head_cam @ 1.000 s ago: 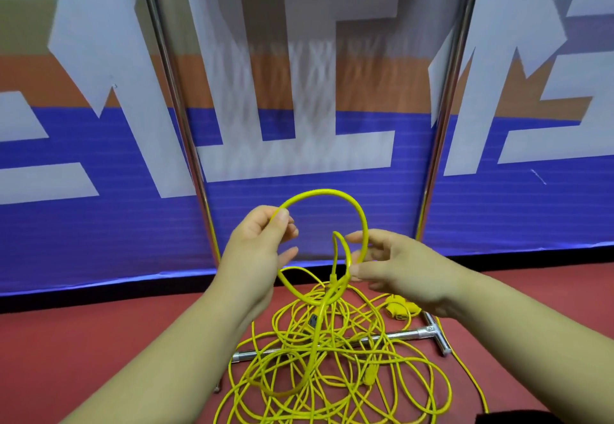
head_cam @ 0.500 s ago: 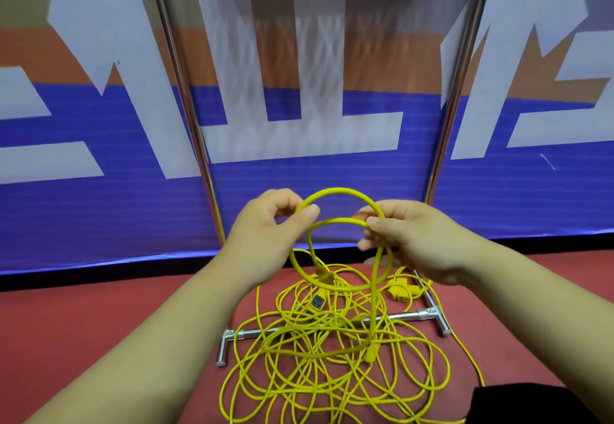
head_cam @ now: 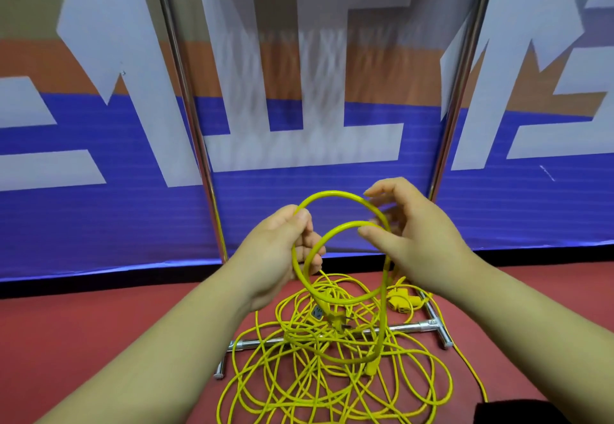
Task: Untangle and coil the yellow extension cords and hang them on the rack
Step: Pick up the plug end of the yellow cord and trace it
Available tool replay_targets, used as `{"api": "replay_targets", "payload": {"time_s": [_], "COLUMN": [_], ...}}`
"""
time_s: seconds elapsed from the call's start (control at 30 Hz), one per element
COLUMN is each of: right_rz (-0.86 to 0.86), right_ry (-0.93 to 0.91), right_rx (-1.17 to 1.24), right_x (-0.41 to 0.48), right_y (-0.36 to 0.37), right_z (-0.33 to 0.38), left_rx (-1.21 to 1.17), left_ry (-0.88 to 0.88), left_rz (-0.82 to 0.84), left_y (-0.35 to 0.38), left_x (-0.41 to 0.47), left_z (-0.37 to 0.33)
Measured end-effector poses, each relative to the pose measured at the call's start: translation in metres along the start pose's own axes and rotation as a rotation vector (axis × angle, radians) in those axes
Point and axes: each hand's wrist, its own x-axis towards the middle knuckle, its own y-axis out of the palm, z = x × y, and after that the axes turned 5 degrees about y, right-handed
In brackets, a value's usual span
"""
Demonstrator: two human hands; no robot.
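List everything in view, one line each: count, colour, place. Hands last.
cord loops: two, yellow, held up between the hands
cord tangle: one, yellow, on the floor
socket block: one, yellow, on the floor right of the tangle
rack poles: two, silver, upright before the banner
rack base: one, silver, on the floor under the tangle
banner: one, blue, orange and white, behind the poles
floor: one, red, below the banner
dark object: one, black, bottom right corner
left hand: one, grips the loops' left side
right hand: one, pinches the loops' right side
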Motion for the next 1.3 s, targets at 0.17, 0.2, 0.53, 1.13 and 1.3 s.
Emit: {"api": "replay_targets", "payload": {"time_s": [0.17,0.2,0.53,1.13,1.3], "right_rz": [0.037,0.096,0.379,-0.094,-0.319], "right_ry": [-0.437,-0.428,-0.186,0.412,0.642], "right_rx": [-0.433,-0.449,-0.045,1.119,1.016], "right_x": [-0.003,-0.003,-0.006,0.029,0.037], "right_y": [0.007,0.009,-0.005,-0.034,-0.034], "right_z": [0.012,0.013,0.019,0.008,-0.027], "left_rx": [0.032,0.044,0.135,0.191,0.172], "left_ry": [0.054,0.060,0.087,-0.298,-0.298], "left_rz": [-0.019,-0.019,-0.143,-0.261,-0.216], "left_y": [0.002,0.001,-0.014,-0.047,-0.041], "left_x": [0.000,0.000,0.005,0.030,0.029], "left_z": [0.000,0.001,0.004,0.051,0.053]}}
